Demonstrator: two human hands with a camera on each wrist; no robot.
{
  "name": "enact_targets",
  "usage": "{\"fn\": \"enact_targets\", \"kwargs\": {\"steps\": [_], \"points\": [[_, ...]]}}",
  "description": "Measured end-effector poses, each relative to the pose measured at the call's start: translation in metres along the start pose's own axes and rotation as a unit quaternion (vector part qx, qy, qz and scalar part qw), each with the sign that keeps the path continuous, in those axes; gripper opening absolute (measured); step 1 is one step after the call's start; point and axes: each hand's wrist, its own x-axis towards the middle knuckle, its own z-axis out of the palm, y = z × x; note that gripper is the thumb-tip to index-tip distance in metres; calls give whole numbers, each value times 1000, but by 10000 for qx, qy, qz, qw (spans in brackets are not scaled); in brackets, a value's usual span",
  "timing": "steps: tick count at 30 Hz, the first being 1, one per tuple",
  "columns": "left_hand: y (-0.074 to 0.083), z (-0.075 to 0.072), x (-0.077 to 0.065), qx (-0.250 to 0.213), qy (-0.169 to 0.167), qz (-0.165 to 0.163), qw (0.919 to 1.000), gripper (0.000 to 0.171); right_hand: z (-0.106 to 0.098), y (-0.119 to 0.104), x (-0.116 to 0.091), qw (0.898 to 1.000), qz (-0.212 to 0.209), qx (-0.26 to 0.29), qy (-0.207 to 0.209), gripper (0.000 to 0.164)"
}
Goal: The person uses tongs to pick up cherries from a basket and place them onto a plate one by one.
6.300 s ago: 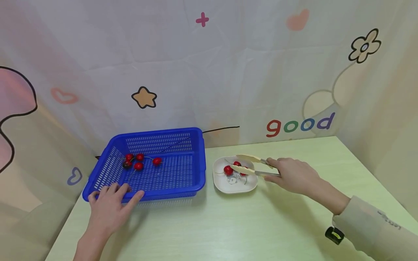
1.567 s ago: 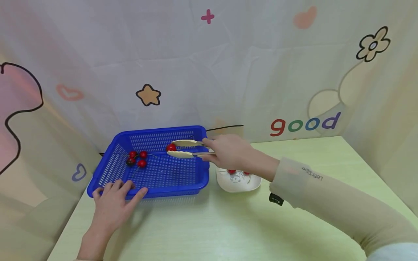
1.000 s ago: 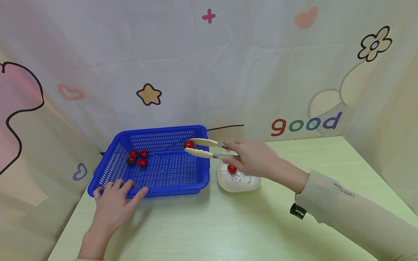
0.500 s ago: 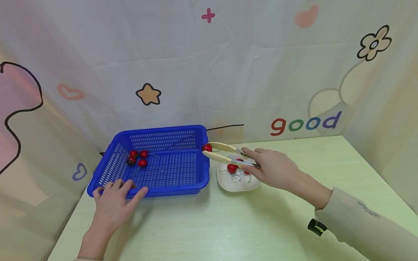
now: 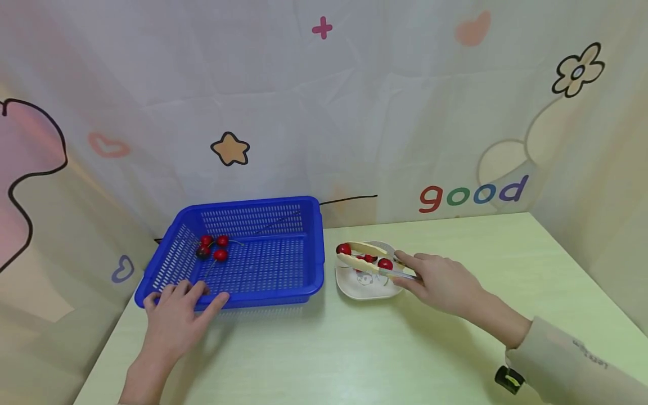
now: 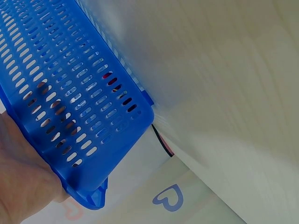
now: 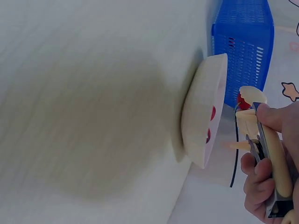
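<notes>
My left hand (image 5: 174,326) grips the near left rim of a blue plastic basket (image 5: 243,301); in the left wrist view its fingers show through the slots of the wall (image 6: 70,98). Several red cherries (image 5: 220,255) with stems lie in the basket's left part. My right hand (image 5: 448,284) holds tongs (image 5: 372,266) with cream-coloured tips, squeezed round one cherry (image 5: 343,249). That cherry is over the back left edge of a small white dish (image 5: 346,287) with a panda drawing. More cherries (image 5: 385,264) lie in the dish, partly hidden by the tongs.
The dish stands just right of the basket on a pale green table (image 5: 304,360). A printed curtain (image 5: 283,112) hangs close behind both and along the sides. A black device (image 5: 508,379) sits under the right sleeve cuff.
With the tongs, my right hand took a cherry from the middle of the basket, carried it right over the rim, then lowered it to the dish. My left hand stays on the basket.
</notes>
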Motion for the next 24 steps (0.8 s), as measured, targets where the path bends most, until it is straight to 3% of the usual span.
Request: {"fn": "enact_targets", "kwargs": {"steps": [12, 24], "points": [[0, 0, 0, -7, 17, -20, 10000, 57, 14, 5, -4, 9999, 20, -72, -106, 57], [1, -1, 0, 13, -5, -20, 10000, 58, 10, 4, 5, 9997, 121, 183, -117, 66]]}}
